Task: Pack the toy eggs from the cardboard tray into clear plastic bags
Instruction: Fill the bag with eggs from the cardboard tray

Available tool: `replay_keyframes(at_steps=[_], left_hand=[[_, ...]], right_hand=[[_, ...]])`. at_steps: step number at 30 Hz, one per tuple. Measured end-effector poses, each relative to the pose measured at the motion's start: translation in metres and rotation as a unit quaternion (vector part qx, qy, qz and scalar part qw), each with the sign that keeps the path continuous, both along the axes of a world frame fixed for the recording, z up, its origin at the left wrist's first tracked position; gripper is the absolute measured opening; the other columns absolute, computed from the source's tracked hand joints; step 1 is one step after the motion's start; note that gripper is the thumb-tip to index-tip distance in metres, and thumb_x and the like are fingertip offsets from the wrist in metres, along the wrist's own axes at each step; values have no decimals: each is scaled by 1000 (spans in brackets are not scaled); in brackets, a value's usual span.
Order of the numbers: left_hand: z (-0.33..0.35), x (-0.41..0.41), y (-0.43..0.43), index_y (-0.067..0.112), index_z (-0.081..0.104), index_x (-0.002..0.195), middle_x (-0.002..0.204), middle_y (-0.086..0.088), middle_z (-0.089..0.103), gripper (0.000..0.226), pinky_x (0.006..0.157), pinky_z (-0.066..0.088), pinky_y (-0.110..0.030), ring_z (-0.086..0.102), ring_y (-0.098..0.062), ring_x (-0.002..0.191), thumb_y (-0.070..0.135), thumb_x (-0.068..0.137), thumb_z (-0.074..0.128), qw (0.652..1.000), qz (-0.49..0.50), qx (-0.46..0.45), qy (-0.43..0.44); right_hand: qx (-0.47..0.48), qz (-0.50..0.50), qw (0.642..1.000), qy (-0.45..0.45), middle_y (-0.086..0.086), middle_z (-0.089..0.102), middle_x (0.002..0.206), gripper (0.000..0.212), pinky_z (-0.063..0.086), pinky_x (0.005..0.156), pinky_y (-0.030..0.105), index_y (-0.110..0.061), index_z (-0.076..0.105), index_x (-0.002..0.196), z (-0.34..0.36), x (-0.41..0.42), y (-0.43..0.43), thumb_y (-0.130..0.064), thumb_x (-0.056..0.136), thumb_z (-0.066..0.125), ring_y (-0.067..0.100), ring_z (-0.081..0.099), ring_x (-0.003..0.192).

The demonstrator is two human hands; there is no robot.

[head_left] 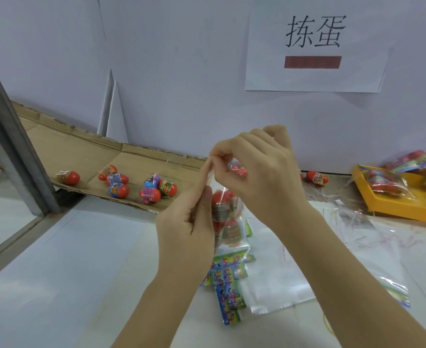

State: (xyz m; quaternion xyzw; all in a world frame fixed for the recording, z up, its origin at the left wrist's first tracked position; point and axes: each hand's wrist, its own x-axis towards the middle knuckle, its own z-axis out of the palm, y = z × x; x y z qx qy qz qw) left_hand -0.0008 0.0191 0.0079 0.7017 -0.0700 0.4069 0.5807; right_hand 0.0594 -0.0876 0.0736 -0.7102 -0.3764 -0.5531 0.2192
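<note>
A clear plastic bag (pixel 228 229) with red toy eggs inside hangs upright between my hands above the white table. My left hand (pixel 189 222) grips its left side and upper edge. My right hand (pixel 254 172) pinches the bag's top from the right. Several loose toy eggs (pixel 149 194), red with coloured wrappers, lie on the flat cardboard tray (pixel 86 156) at the back left. One more red egg (pixel 317 177) lies by the wall to the right.
A stack of coloured header cards (pixel 228 285) and empty clear bags (pixel 277 280) lies under my hands. A yellow tray (pixel 395 207) with packed bags stands at the right. Plastic strips litter the table (pixel 68 272). A metal post (pixel 8 136) rises at left.
</note>
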Motion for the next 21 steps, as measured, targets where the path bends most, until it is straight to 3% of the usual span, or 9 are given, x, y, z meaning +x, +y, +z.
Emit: replay_keyframes(at_steps=[6,9,11,15,18,21], left_hand=[[3,-2,-3,46,65,116,72,22,62,45,61,45,-4,54,6,65,6,99,51,997,-20,-72,11],[7,-2,-2,43,64,112,103,28,70,40,81,49,-8,64,6,101,8,99,52,994,-25,-103,8],[8,0,1,37,64,114,114,22,69,36,89,49,-12,62,1,112,6,99,51,989,-40,-142,11],[6,8,14,33,67,110,110,16,72,33,83,53,-17,65,-2,109,7,99,51,971,-55,-224,58],[-1,16,24,34,68,103,110,10,73,31,92,54,-33,66,-8,109,8,99,52,958,-26,-264,106],[-7,24,29,36,67,100,110,10,73,31,88,54,-33,67,-5,103,9,100,51,953,-4,-268,140]], right_hand=[[35,-13,995,92,-6,64,69,8,38,81,38,-11,68,78,3,0,-3,-11,83,62,17,60,65],[61,-16,984,164,-13,58,73,5,42,83,40,-13,67,81,7,7,-17,-12,84,63,14,60,68],[66,-6,974,216,-11,58,72,6,47,81,50,-13,67,83,9,13,-27,-13,85,61,17,61,67],[105,-33,960,258,-9,59,73,6,48,78,54,-15,64,84,5,27,-43,-15,86,58,20,61,67],[112,-77,938,317,-10,57,70,8,48,78,48,-20,61,82,-8,43,-57,-14,88,59,19,56,67],[102,-122,912,378,-16,51,65,10,47,78,42,-22,59,80,-28,56,-66,-17,89,58,18,52,66]])
